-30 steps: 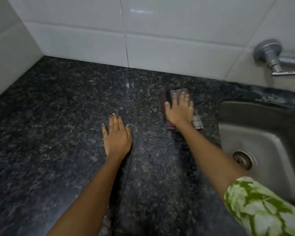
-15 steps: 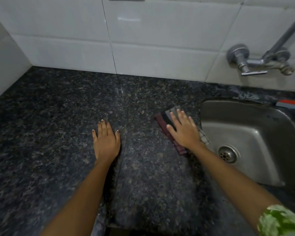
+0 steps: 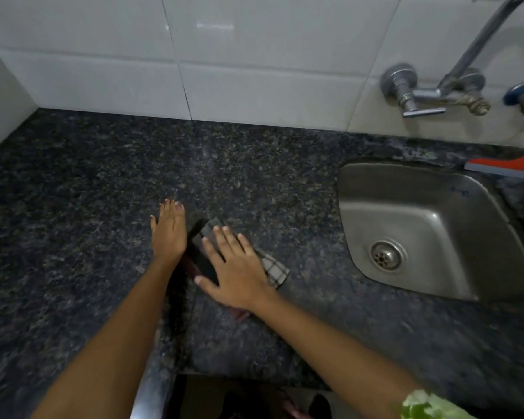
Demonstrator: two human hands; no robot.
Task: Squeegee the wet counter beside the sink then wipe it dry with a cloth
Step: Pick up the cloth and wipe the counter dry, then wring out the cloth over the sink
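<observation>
Head view: right hand (image 3: 238,269), grip spread flat, presses checked folded cloth (image 3: 273,269).

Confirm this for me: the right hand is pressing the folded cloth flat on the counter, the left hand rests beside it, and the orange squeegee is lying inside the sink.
Not quite. The head view shows the orange squeegee lying on the counter behind the sink, not inside it. The rest holds: the right hand presses the folded cloth flat, and the left hand rests beside it.
</observation>
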